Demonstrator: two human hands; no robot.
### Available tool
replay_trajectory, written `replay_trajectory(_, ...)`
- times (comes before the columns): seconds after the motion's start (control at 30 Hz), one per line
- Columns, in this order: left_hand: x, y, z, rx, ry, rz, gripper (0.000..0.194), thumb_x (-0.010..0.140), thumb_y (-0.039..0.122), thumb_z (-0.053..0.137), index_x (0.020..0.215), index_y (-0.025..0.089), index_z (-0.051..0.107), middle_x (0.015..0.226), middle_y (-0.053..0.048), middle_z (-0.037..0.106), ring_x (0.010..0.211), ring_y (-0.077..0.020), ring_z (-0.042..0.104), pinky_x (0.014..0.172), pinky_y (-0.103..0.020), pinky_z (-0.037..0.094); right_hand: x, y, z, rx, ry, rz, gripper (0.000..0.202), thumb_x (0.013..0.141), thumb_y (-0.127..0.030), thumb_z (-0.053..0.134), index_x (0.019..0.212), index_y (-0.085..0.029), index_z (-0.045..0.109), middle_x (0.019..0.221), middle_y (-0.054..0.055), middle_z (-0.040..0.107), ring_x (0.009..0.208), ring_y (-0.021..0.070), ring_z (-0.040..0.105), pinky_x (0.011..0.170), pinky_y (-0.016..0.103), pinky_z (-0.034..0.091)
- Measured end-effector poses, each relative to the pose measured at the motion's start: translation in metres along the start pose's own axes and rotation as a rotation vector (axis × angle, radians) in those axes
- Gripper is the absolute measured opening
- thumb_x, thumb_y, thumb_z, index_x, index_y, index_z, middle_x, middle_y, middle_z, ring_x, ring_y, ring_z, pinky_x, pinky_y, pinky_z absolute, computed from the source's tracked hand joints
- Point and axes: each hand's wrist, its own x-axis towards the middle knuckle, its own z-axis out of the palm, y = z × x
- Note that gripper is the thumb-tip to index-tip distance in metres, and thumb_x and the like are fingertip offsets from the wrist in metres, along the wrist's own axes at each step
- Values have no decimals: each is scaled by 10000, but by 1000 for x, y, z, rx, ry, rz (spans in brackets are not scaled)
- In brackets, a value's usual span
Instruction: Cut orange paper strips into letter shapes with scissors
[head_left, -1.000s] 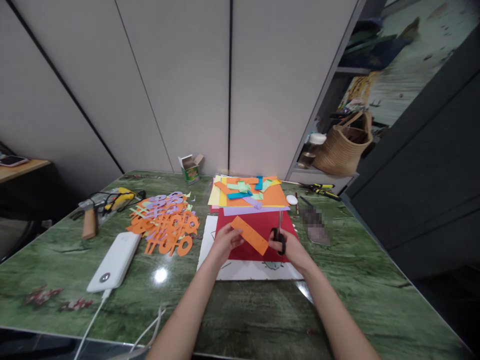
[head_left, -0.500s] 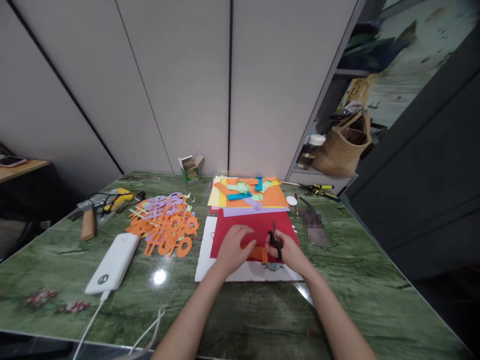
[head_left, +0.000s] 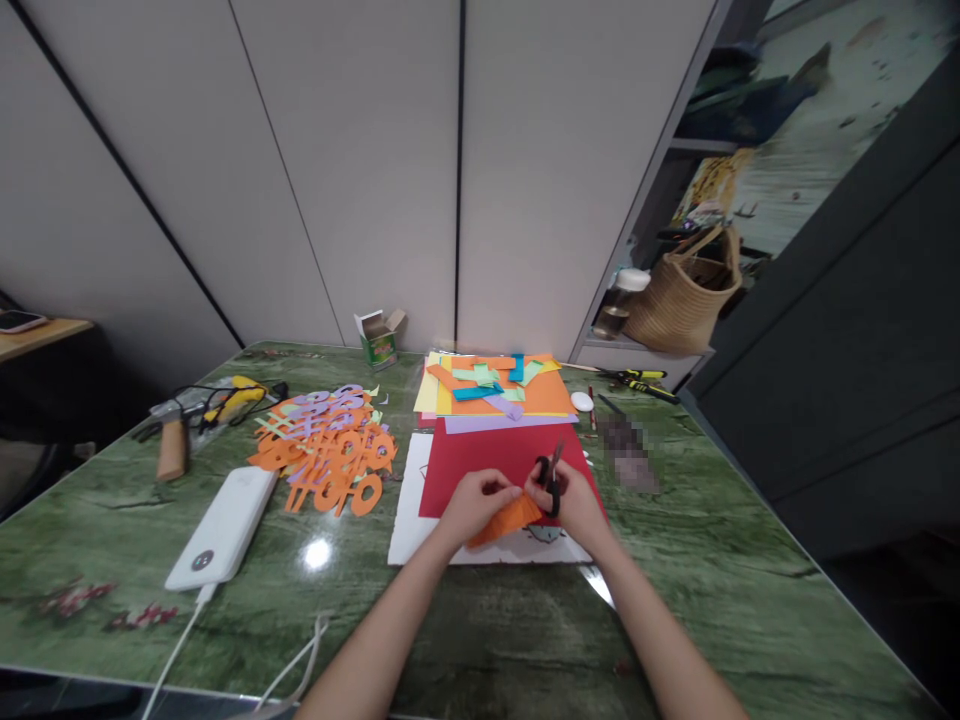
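Orange paper (head_left: 504, 524) above green marbled table (head_left: 337, 630); grey panels (head_left: 360, 150) behind.

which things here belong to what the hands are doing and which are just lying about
Likely belonging:
orange paper, in the left hand
scissors, in the right hand
red sheet, below the hands
paper cut-outs, in a pile

Seemingly just lying about:
power bank
wooden-handled tool
box
pliers
woven bag

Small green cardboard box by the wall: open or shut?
Open: the box has top flaps raised and spread apart. Contents: cannot tell.
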Motion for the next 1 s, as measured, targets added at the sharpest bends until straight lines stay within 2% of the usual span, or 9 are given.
replay_trajectory(0.13,2,-6,3,-85,50,-16,235,679,362,556,657,129,580,575,5,524,549,-102,444,514,-208,314,1,2,1,31,41,-7,281,601,-367,641,735,-169,494,675,0,546,603,128,493,546,233,397)
replay_trajectory(0.3,4,-10,4,-226,165,-45,230,680,369,558,676,141,592,634,-4,558,612,-119,483,572,-222,349,4,8,-5,-9,-33,9,319,582,-380,671,748,-165,504,708,9,542,643,134,492,589,238,402)
replay_trajectory(0.5,3,-8,3,-393,82,-128,220,681,362,566,709,144,581,665,-6,566,627,-117,503,591,-224,366,4,12,-7,8,-40,23,314,600,-377,663,758,-163,496,707,6,521,630,128,469,583,231,386)
replay_trajectory(0.77,-1,-6,1,-471,34,-196,206,676,350,575,725,149,568,663,4,546,594,-99,500,545,-207,349,5,15,-9,1,-97,15,271,620,-336,649,758,-165,491,693,-9,506,620,117,457,575,222,376)
replay_trajectory(1.0,0,-7,-1,-554,-29,-261,193,664,335,573,694,144,579,629,6,542,551,-84,480,521,-203,335,6,14,-9,-58,-68,17,288,608,-371,651,741,-168,494,682,-2,529,609,123,473,572,231,385)
